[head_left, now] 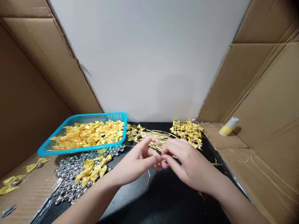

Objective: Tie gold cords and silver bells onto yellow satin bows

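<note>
Observed from beside the black bench (135,200): both hands meet over its middle, in front of a spread of gold ties (161,136). Right hand (184,158): thumb and forefinger pressed together at the tips; anything between them is too small to make out. Left hand (146,157): forefinger arched up, thumb close to the other fingertips. A thin pale strand (149,173) hangs just below this hand — whether the left fingers pinch it, I cannot tell.

Progress, as judged: well under way, far from finished. Apparently done: a heap of beaded bows with gold loops (187,131) at the far right, and a smaller cluster (133,133) beside the basket. Left to do, by the look of it: the many plain yellow ribbon bows (91,133) in the blue plastic basket (81,150), a few loose bows (92,171) lying on the silver beads (70,179), and the beads themselves — plenty of both.
</note>
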The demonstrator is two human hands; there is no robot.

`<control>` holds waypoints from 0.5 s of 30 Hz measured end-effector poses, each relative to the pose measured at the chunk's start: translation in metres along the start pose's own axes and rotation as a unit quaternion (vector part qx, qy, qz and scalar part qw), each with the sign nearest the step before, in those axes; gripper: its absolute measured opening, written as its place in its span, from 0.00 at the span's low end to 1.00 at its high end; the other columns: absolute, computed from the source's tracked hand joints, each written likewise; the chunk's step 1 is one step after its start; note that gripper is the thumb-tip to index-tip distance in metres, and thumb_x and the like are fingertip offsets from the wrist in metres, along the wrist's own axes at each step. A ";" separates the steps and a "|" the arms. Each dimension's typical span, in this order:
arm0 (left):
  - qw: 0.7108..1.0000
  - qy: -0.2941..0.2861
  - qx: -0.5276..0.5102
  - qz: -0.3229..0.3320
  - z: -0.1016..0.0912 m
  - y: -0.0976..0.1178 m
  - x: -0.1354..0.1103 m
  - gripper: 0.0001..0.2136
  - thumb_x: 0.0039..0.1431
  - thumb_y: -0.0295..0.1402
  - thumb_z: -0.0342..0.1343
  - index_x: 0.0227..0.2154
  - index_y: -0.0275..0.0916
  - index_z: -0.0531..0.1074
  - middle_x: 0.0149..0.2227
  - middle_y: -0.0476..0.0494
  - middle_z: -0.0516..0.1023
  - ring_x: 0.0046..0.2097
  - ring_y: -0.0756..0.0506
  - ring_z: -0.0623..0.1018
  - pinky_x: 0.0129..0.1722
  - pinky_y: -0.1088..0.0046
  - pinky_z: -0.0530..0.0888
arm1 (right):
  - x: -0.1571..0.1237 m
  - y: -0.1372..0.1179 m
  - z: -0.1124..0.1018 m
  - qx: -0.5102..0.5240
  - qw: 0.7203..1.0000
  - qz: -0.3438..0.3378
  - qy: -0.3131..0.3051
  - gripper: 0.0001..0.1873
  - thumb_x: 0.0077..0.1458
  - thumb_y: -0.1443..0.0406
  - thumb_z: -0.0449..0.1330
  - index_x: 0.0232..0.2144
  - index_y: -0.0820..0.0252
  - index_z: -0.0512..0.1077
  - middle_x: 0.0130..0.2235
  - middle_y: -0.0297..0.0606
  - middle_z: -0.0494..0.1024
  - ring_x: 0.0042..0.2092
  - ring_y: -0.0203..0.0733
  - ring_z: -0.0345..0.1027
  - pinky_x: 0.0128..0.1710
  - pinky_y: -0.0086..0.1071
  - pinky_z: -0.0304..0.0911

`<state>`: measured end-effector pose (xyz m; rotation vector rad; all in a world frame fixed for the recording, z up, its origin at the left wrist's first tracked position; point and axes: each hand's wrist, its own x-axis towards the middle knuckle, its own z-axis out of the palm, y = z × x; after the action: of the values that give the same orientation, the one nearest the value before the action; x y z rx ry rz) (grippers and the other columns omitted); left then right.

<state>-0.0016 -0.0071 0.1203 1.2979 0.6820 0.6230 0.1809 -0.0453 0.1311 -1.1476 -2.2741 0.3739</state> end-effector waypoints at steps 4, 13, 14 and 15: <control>0.997 -0.024 -0.064 -0.035 -0.006 -0.021 0.009 0.11 0.48 0.23 0.58 0.36 0.37 0.70 0.31 0.49 0.76 0.36 0.50 0.74 0.38 0.74 0.69 | 0.007 0.005 0.007 -0.085 0.994 -0.022 -0.065 0.06 0.61 0.72 0.53 0.32 0.61 0.68 0.35 0.35 0.74 0.38 0.40 0.64 0.42 0.36 0.56; 0.971 0.014 -0.152 -0.185 0.000 -0.087 -0.012 0.17 0.50 0.45 0.63 0.23 0.32 0.71 0.20 0.52 0.68 0.18 0.58 0.53 0.19 0.78 0.50 | -0.013 0.030 0.050 -0.109 0.981 -0.092 -0.129 0.11 0.63 0.69 0.52 0.30 0.63 0.71 0.32 0.38 0.74 0.35 0.41 0.63 0.39 0.36 0.56; 0.970 0.030 -0.157 -0.183 0.002 -0.092 -0.013 0.19 0.48 0.46 0.64 0.21 0.33 0.69 0.17 0.56 0.62 0.19 0.57 0.51 0.19 0.77 0.47 | -0.016 0.033 0.054 -0.088 0.985 -0.080 -0.127 0.10 0.63 0.70 0.52 0.31 0.62 0.71 0.33 0.38 0.75 0.36 0.41 0.64 0.39 0.36 0.56; 0.969 0.043 -0.159 -0.185 0.003 -0.097 -0.014 0.19 0.47 0.47 0.64 0.20 0.34 0.68 0.16 0.58 0.57 0.19 0.56 0.49 0.19 0.77 0.45 | -0.019 0.035 0.057 -0.064 0.989 -0.066 -0.119 0.09 0.63 0.70 0.52 0.32 0.62 0.70 0.33 0.38 0.75 0.37 0.41 0.64 0.40 0.36 0.57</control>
<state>-0.0054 -0.0358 0.0271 0.8222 0.8333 0.4611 0.1785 -0.0399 0.0615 -1.0556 -2.6008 0.3317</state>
